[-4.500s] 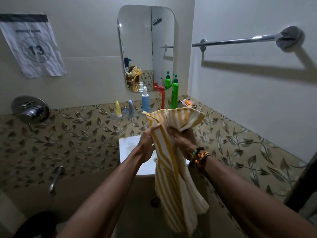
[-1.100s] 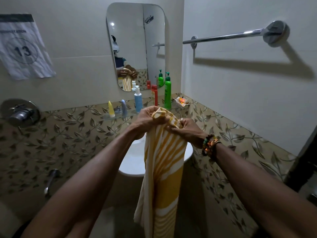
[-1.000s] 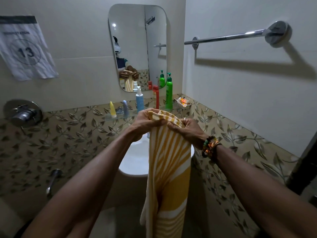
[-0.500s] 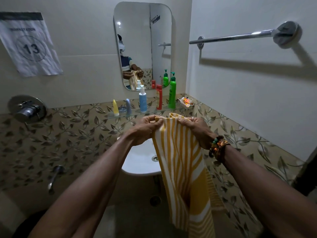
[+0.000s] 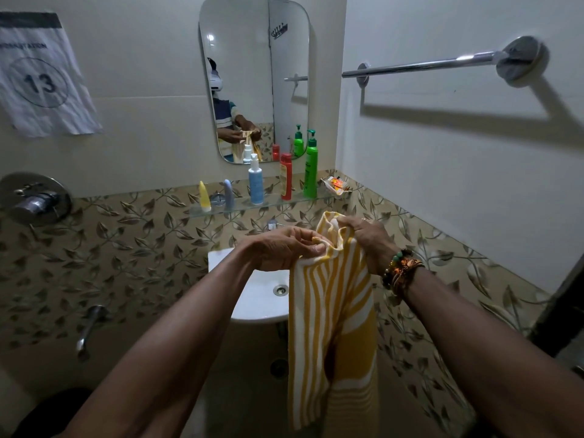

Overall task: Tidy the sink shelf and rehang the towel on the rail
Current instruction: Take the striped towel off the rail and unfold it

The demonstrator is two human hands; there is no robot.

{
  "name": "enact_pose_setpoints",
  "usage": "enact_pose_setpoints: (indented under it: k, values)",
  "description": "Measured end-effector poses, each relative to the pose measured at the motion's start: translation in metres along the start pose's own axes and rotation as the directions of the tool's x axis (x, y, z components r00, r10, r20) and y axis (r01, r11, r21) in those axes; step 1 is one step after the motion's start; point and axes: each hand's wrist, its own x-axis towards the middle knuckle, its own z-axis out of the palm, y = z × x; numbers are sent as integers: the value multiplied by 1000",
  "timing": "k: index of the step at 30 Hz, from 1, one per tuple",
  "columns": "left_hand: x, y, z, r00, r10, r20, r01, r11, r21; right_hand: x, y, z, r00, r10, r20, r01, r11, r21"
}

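Observation:
A yellow-and-white striped towel [image 5: 331, 314] hangs lengthwise in front of the white sink [image 5: 252, 298]. My left hand [image 5: 284, 248] pinches its top edge at the left. My right hand [image 5: 368, 238], with beaded bracelets at the wrist, grips the top edge at the right. The chrome towel rail [image 5: 423, 66] is bare on the right wall, well above both hands. On the glass shelf [image 5: 271, 203] under the mirror stand a yellow tube [image 5: 204, 196], a grey tube [image 5: 228, 194], a blue bottle [image 5: 255, 181], a red bottle [image 5: 286, 177] and a green pump bottle [image 5: 310, 165].
A crumpled wrapper [image 5: 335, 184] lies at the shelf's right end. The mirror [image 5: 254, 80] hangs above the shelf. A shower mixer [image 5: 33, 200] and a spout [image 5: 88, 327] sit on the left wall, below a paper sign marked 13 [image 5: 41, 77].
The towel's top edge has been spread a little wider between my hands, and both hands have dropped slightly lower in front of the sink.

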Motion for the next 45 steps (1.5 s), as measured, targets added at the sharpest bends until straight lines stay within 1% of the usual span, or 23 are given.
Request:
enact_pose_setpoints:
  k: [2,6,9,11,14,16,19,21,23,25,26,28,29,30,31,32,34,36,38,40,43,45]
  values:
    - [3,-2,-2,999,29,-44,-29,1000,-4,1,1,1,1000,3,26,-4,1000,13]
    - [6,-7,-9,973,115,-198,-114,993,14,1,1,4,995,-47,85,45,999,29]
    - [10,-13,-13,918,186,-349,-185,982,37,0,0,7,984,-70,166,64,997,40]
    - [13,-15,-17,880,210,-425,-203,977,62,-2,-1,8,965,-64,256,55,998,41]
    - [15,-18,-21,875,195,-443,-202,979,31,-3,-4,8,910,-5,415,6,1000,-1]
    - [14,-21,-24,872,186,-453,-202,979,15,-1,-4,8,872,40,489,-38,999,-16]
    - [12,-24,-28,875,198,-442,-260,962,-83,2,-5,7,803,86,590,-93,996,-18]
    - [11,-25,-31,871,224,-438,-309,942,-133,5,-4,5,779,107,618,-133,991,-3]
    - [11,-24,-33,851,236,-469,-343,926,-156,8,-2,3,787,122,604,-162,987,13]
    - [11,-22,-34,817,236,-526,-378,909,-178,10,-1,1,842,139,522,-160,987,-4]
    - [11,-21,-34,797,239,-555,-390,905,-171,12,0,-1,883,131,450,-122,991,-49]
    - [10,-18,-34,762,254,-595,-394,912,-116,14,3,-4,966,41,255,16,976,-217]
    - [10,-15,-34,753,270,-599,-393,916,-80,12,3,-4,985,-18,171,75,939,-334]
    - [11,-12,-32,750,295,-592,-389,921,-34,9,3,-3,989,-80,123,127,887,-444]
    - [12,-9,-28,753,325,-572,-381,924,24,6,3,0,982,-134,131,184,836,-517]
    - [14,-5,-23,760,354,-545,-371,925,82,4,3,3,966,-177,186,251,801,-543]
    - [22,0,-11,781,385,-492,-362,921,146,0,2,12,916,-222,333,369,791,-488]
    - [31,2,0,790,383,-479,-371,920,122,1,-2,20,877,-221,427,405,819,-406]
    - [34,2,3,769,359,-529,-383,921,69,5,-7,17,882,-206,424,381,841,-383]
    - [34,1,0,745,348,-569,-378,923,69,7,-11,12,894,-200,401,365,844,-393]
    - [34,-2,-3,730,341,-593,-387,921,52,5,-11,15,892,-239,384,374,867,-330]
    - [31,-4,-4,734,336,-591,-403,915,19,4,-9,21,902,-277,330,373,887,-274]
